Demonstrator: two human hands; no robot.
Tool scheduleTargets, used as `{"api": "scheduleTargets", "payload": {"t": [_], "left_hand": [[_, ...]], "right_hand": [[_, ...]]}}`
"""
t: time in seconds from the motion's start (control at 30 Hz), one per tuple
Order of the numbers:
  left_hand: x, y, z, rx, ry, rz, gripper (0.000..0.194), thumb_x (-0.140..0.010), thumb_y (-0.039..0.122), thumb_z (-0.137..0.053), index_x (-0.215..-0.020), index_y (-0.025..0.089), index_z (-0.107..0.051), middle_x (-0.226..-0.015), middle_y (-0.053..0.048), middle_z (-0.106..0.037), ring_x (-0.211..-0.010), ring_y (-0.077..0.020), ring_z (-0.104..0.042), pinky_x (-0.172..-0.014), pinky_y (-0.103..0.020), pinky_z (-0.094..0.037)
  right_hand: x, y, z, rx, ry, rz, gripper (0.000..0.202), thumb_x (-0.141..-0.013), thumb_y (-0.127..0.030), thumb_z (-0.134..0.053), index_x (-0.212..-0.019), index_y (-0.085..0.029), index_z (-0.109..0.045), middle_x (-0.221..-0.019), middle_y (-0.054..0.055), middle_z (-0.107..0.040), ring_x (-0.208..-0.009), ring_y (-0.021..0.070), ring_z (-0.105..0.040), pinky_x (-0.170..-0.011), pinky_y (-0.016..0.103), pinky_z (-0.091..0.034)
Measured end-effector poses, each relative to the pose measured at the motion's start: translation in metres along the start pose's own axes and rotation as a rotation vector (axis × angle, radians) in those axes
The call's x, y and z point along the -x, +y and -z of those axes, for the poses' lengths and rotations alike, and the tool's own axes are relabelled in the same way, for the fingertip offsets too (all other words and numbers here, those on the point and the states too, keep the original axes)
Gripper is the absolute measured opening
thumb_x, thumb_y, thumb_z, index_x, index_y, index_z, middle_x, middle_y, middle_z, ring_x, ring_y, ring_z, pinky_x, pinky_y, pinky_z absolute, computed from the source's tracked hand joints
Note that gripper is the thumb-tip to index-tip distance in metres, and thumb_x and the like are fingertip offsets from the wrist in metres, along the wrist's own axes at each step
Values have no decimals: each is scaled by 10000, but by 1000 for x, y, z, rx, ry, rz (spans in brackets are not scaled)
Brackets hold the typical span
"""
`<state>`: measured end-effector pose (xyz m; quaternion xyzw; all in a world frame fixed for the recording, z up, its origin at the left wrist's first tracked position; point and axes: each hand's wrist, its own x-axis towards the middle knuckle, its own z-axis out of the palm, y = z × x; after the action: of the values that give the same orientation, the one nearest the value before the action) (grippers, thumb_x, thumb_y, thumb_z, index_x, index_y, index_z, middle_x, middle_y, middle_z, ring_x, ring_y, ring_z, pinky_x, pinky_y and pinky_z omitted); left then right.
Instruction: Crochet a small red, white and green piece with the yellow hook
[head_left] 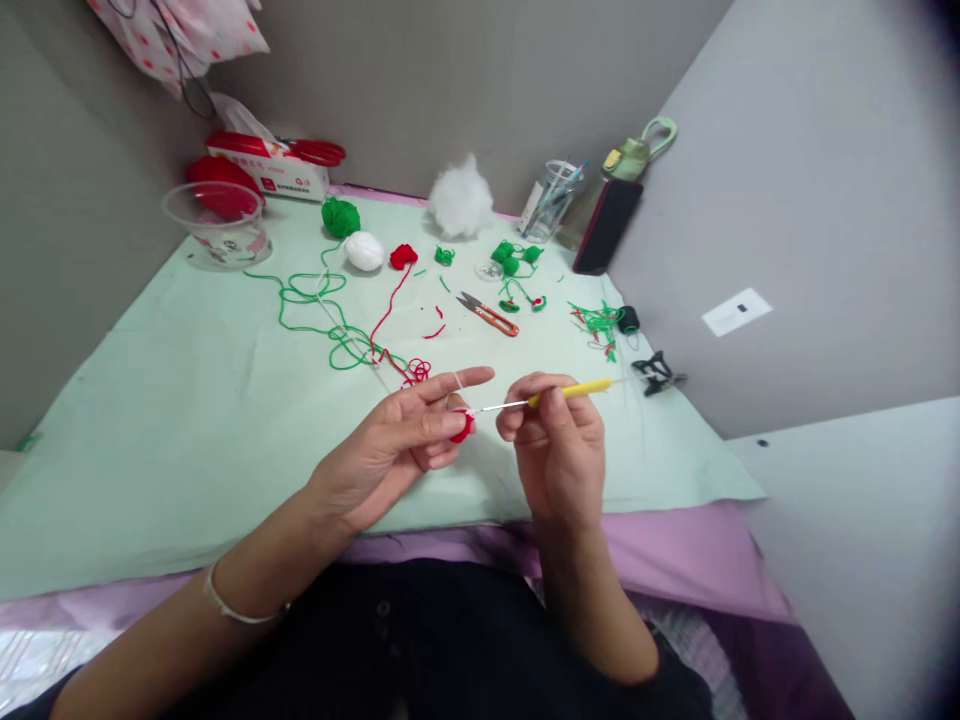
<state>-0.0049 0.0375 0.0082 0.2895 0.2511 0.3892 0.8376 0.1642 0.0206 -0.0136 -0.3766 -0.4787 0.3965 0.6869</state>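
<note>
My left hand (409, 430) pinches a small red crochet piece (463, 428) between thumb and fingers, its index finger stretched out to the right. White yarn (459, 383) loops over that index finger. In my right hand (559, 430) is a crochet hook with a yellow handle (574, 391), held like a pencil. The hook's metal shaft points left, and its tip meets the top edge of the red piece, where a little white shows. Just beyond my left hand lie loose loops of red yarn (417, 372).
Beyond the hands lie thread snips (489, 314), a red yarn ball (403, 257), a white ball (364, 252), a green ball (341, 217) and green crocheted pieces (510, 258). White stuffing (460, 200), a plastic tub (225, 250) and a phone (607, 228) stand near the walls. Yarn scraps (598, 320) lie right.
</note>
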Motion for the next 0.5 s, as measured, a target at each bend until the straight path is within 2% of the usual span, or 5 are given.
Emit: {"api": "scheduleTargets", "payload": {"t": [0.13,0.23,0.3,0.5], "left_hand": [[-1,-3,0,-68,-4,-41,381,-796,214,-861,-1174,216,-816,-762,16,-568,-642,-75,-467,-597,-192,-421],[-1,-9,-3,-176,61,-118,381,-807,210,-865,-1182,248,-806,-842,6,-648,-810,-107,-603,-779,-209,-497],[0,-11,-3,-220,104,-176,434,-804,211,-870,-1225,267,-781,-926,-1,-677,-909,-136,-648,-844,-237,-518],[2,-8,-1,-318,116,-236,409,-826,235,-854,-1227,242,-771,-896,1,-661,-802,-126,-633,-706,-230,-530]], "right_hand": [[0,0,1,9,-48,-30,231,-990,-437,-632,-899,-231,-679,-764,-4,-658,-564,110,-583,-503,243,-501],[5,1,-3,60,-71,16,204,-989,-417,-653,-937,-233,-726,-863,27,-730,-678,137,-640,-600,281,-548],[9,2,-4,69,-77,33,156,-989,-369,-668,-970,-243,-759,-918,33,-761,-727,138,-650,-650,288,-553],[9,2,-3,58,-55,17,152,-997,-364,-658,-986,-252,-760,-897,23,-771,-697,133,-644,-634,280,-555]]}}
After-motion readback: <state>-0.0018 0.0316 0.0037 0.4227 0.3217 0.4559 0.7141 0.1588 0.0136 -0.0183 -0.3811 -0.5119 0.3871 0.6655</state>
